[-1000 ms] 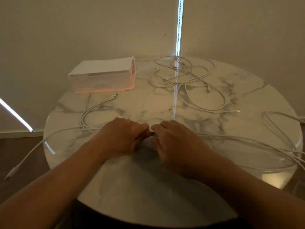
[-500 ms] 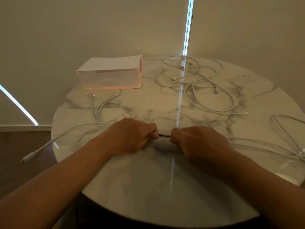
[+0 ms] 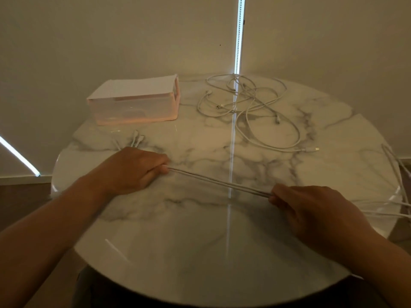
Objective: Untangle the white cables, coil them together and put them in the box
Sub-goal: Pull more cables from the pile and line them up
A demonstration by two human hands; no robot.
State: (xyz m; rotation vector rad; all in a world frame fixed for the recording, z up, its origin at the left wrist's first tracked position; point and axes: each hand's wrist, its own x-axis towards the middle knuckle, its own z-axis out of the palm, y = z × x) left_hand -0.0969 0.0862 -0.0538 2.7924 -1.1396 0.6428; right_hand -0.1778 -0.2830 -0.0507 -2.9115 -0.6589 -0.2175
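A bundle of white cables [image 3: 220, 183] stretches taut between my hands over the round marble table [image 3: 200, 241]. My left hand [image 3: 131, 172] grips one end of the stretch, with connector ends [image 3: 138, 138] poking out just beyond it. My right hand [image 3: 311, 212] pinches the bundle further right, and the cables run on past it to the table's right edge [image 3: 395, 174]. A tangle of loose white cables [image 3: 249, 107] lies at the back of the table. The pink translucent box [image 3: 135, 103] stands at the back left, a white sheet on top.
The table's left and right rims are close to my hands, with dark floor below. A bright vertical light strip [image 3: 239, 34] runs down the wall behind and reflects across the tabletop. Walls close in behind the table.
My hands have moved apart, the right one sliding rightwards along the bundle. The cable ends on the left have been drawn in towards my left hand.
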